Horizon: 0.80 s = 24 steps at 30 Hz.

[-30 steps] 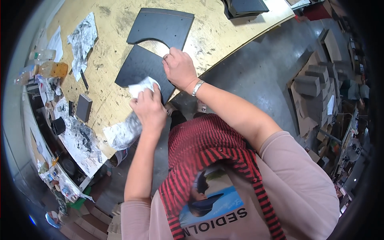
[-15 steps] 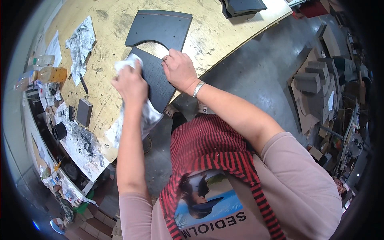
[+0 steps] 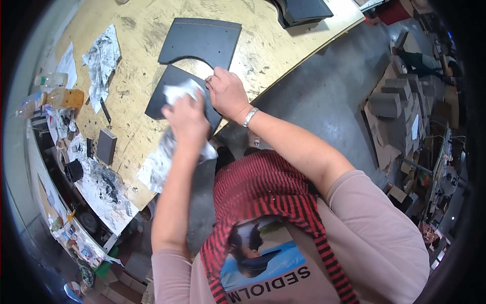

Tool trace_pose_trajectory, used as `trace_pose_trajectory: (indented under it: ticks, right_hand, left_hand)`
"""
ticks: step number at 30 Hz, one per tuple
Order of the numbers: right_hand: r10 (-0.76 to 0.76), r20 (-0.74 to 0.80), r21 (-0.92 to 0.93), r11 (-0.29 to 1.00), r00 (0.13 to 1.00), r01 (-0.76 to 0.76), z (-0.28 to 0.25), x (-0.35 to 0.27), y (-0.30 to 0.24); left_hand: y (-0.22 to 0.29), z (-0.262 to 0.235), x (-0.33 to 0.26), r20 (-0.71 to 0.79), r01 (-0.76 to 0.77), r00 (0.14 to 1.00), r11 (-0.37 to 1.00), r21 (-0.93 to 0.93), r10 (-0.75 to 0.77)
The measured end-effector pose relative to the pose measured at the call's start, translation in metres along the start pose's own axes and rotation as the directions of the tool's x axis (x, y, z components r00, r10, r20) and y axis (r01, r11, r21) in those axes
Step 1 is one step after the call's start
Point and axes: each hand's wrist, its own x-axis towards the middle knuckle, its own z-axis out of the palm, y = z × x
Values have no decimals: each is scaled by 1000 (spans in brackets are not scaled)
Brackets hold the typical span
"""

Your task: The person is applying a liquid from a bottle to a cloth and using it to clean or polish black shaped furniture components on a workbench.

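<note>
Wiping looks underway: the left hand is closed around a crumpled rag on the near dark panel at the tabletop edge, while the right hand presses flat, fingers spread, steadying it.

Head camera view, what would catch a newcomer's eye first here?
Two hands meet on a dark panel near the front edge of a stained wooden workbench. The left hand presses a crumpled white rag onto it; the right hand steadies it. A second dark panel lies just beyond.
</note>
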Motion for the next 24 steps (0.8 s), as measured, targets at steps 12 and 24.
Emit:
trace_pose_trajectory:
  ticks: [12, 24]
  right_hand:
    - [22, -2, -38, 999, 1000, -22, -6, 3, 0]
    - [32, 17, -35, 999, 999, -31, -7, 0, -6]
  left_hand:
    - [0, 2, 2, -25, 45, 999, 997, -66, -47]
    - [-46, 1, -12, 5, 134, 991, 990, -52, -134]
